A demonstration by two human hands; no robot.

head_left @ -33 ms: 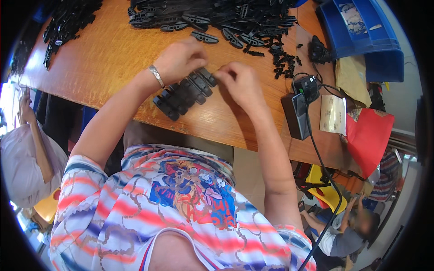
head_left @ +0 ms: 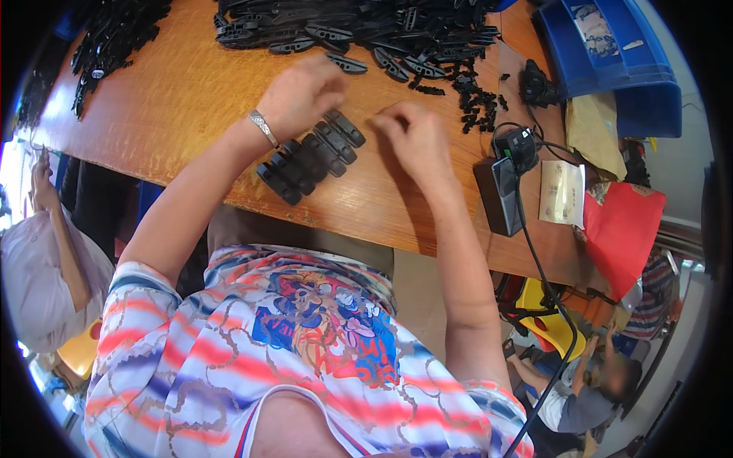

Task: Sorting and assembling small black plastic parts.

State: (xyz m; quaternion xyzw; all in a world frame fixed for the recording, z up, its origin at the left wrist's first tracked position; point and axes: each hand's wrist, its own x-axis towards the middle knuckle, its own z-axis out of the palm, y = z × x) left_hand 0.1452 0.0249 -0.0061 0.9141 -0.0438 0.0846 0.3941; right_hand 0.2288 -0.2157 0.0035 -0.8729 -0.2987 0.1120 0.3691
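Note:
Several long black plastic parts (head_left: 311, 156) with rounded ends lie side by side in a slanting row on the wooden table. Just beyond the upper end of this row hovers my left hand (head_left: 304, 93), a patterned metal bracelet (head_left: 264, 129) on its wrist. Its fingers are loosely bent and a little apart, and nothing shows in them. To the right of the row, clear of it, my right hand (head_left: 418, 137) is raised with bent, slightly parted fingers, and I see nothing in it.
A big heap of black parts (head_left: 359, 30) covers the far table, with small black pieces (head_left: 477, 99) beside it. Another heap (head_left: 114, 46) lies far left. At right are a black box (head_left: 498, 200), a cable (head_left: 534, 252), a blue bin (head_left: 645, 76) and a red packet (head_left: 622, 229).
Both hands have drawn away from the upper end part of the row, the left upward, the right to the right. That part stays lying in the row.

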